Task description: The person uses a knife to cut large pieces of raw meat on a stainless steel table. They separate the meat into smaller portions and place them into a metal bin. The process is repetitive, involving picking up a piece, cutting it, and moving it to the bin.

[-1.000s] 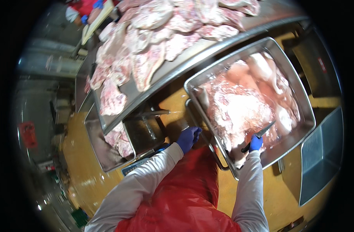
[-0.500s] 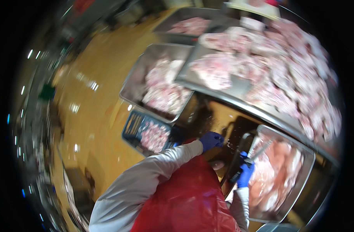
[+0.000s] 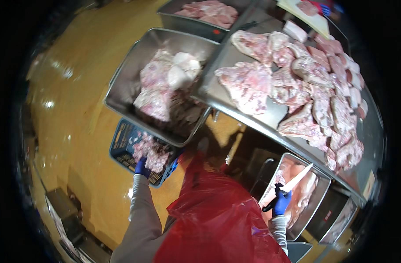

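Note:
My left hand (image 3: 142, 167), in a blue glove, is at the near left side of a blue plastic basket (image 3: 116, 141). Small pink and white meat scraps (image 3: 151, 151) lie in the basket, right beside the fingers; their grip is too unclear to make out. My right hand (image 3: 281, 204), also blue-gloved, is closed round the black handle of a knife (image 3: 297, 178). Its pale blade points up and to the right, over a steel tub (image 3: 319, 202) of large pink meat pieces (image 3: 303, 193).
A steel table (image 3: 270, 117) at the right carries many meat cuts (image 3: 248, 85). Beyond the basket stands a deep steel tub (image 3: 124, 83) with fatty pieces; another meat tub (image 3: 170, 19) is farther back. Another person's gloved hand (image 3: 325, 9) shows beside a white cutting board (image 3: 297, 14).
My left hand has moved left and down from in front of the red apron to the blue basket. The right hand still holds the knife. The whole view has shifted.

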`<act>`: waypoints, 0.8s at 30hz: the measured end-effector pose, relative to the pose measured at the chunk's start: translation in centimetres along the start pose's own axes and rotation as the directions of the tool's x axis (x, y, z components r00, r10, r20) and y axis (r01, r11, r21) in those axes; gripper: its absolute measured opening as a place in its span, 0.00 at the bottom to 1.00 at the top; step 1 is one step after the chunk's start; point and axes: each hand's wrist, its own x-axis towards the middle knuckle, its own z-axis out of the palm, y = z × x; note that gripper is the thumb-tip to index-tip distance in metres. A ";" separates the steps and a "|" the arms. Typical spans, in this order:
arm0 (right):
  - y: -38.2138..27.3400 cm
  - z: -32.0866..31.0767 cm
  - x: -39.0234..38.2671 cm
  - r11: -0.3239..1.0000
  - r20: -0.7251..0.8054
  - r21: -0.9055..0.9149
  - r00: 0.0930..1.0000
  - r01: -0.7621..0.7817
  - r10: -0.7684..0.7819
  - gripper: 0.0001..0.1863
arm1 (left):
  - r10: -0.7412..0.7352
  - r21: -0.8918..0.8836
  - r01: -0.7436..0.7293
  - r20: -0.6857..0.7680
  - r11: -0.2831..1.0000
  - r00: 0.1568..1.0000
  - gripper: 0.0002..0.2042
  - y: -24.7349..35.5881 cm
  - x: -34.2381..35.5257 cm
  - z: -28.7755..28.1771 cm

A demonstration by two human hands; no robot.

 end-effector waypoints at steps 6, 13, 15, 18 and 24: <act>-5.0 5.4 -1.2 0.992 -0.087 -0.124 0.996 -0.017 0.006 0.20 | 0.848 0.535 -0.824 0.334 0.188 0.411 0.12 1.4 4.7 20.5; -7.6 9.0 1.3 0.879 0.102 -0.434 0.980 0.198 -0.170 0.18 | 0.266 0.080 -0.965 0.964 -0.249 0.011 0.15 4.9 0.0 56.0; -10.6 10.3 1.8 0.876 0.142 -0.450 0.982 0.175 -0.123 0.17 | 0.233 0.022 -0.944 0.971 -0.329 -0.058 0.22 3.3 0.6 59.7; -10.6 10.0 4.1 0.827 0.168 -0.512 0.971 0.232 -0.168 0.13 | 0.101 0.097 -0.883 0.993 -0.460 0.057 0.30 0.4 -0.7 62.6; -12.7 11.3 10.0 0.796 0.342 -0.483 0.915 0.366 -0.213 0.12 | 0.214 0.503 -0.795 0.864 -0.339 0.455 0.22 -1.1 -1.8 64.0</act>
